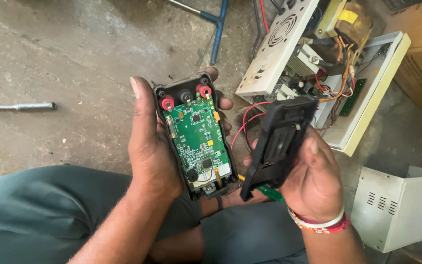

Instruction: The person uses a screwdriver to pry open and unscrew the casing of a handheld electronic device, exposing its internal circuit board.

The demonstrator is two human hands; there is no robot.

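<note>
The left hand (150, 146), in the centre of the frame, has its grip closed around an opened multimeter body (195, 134). The thumb lies along the left edge of the case, and the fingertips come out on the right edge, so the case sits in the palm with its open side up. The right hand (313, 178), at centre right, has its grip closed on the black back cover (278, 144) of the meter. The thumb presses on the right side of the cover and the other fingers are behind it. The cover stands tilted, its inner side turned to the left, just beside the meter body but apart from it. A green tool handle (268, 193) shows under the lower end of the cover, in the same hand.

Inside the dark case there is a green circuit board (199, 134) that fills almost the whole case. At its upper end are two red input sockets (167, 102) and black ones between them. Small chips and yellow parts sit on the board, and a round black buzzer (192, 175) is near the lower end.

On the right wrist is a red and white bracelet (318, 224). At the upper right of the frame lies an opened cream-coloured electrical unit (367, 98) with wires, and its separate metal cover (399, 205) is at the lower right. A blue T-handle tool (217, 29) lies on the concrete floor (74, 73) at the top, and a red-handled screwdriver (15, 106) at the left.
</note>
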